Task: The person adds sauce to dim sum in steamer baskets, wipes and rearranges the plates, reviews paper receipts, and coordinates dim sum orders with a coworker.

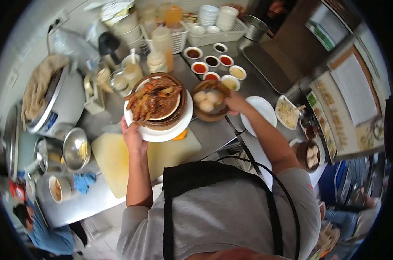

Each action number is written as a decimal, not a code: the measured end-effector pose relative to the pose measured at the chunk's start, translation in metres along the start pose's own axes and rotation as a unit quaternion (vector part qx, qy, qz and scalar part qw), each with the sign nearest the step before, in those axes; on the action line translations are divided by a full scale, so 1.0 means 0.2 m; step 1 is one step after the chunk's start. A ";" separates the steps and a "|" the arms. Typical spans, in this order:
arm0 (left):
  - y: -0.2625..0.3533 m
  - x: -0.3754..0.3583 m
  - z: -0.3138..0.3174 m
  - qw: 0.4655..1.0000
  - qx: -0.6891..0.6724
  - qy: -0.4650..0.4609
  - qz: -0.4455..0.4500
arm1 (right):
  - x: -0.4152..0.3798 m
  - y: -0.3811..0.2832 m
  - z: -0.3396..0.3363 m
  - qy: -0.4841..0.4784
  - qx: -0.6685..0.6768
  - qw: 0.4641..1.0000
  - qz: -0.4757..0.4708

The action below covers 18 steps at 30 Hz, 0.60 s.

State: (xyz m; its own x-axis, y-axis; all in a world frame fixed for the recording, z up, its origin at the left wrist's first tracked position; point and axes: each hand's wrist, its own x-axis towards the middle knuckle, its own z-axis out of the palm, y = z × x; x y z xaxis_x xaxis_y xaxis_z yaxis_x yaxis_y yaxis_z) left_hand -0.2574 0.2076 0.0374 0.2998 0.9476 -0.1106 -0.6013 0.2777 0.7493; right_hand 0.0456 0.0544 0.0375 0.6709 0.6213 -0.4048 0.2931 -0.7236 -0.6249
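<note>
My left hand [133, 135] holds the left rim of a white plate [185, 125], its fingers closed round the edge. On that plate stands a round brown steamer basket [181, 119] with a dish of brown sauced food [155, 100] heaped in it. My right hand [237, 104] grips the right side of a smaller bamboo steamer [211, 115] that holds several pale round dumplings or buns [206, 100]. The two baskets are side by side and close together. Below the plate lies a pale cutting board [114, 160], with something orange [180, 135] at its upper edge.
Small sauce dishes [199, 68] stand beyond the steamers. A white plate [260, 113] and a rice dish [286, 112] are at the right. Bottles [162, 41], a rice cooker [60, 102] and a metal bowl [76, 147] stand left. Another person [53, 234] is at lower left.
</note>
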 end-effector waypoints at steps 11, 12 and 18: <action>-0.13 -0.20 0.51 0.986 0.095 -0.110 -0.083 | -0.37 0.12 -0.35 0.124 -0.146 0.972 -0.136; -0.19 -0.22 0.56 0.981 0.085 -0.144 -0.096 | -0.51 0.16 -0.54 0.163 -0.145 0.963 -0.156; -0.58 -0.47 0.87 0.968 0.068 -0.196 -0.144 | -0.82 1.14 -1.51 0.336 -0.336 0.873 0.109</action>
State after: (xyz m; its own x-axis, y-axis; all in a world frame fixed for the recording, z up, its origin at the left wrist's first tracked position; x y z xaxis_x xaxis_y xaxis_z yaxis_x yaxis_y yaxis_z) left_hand -0.0874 0.0593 0.0742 0.7141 0.6940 -0.0914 -0.3564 0.4729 0.8058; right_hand 0.2085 -0.3026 0.1626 0.9427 0.2932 0.1591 0.2901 -0.9560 0.0432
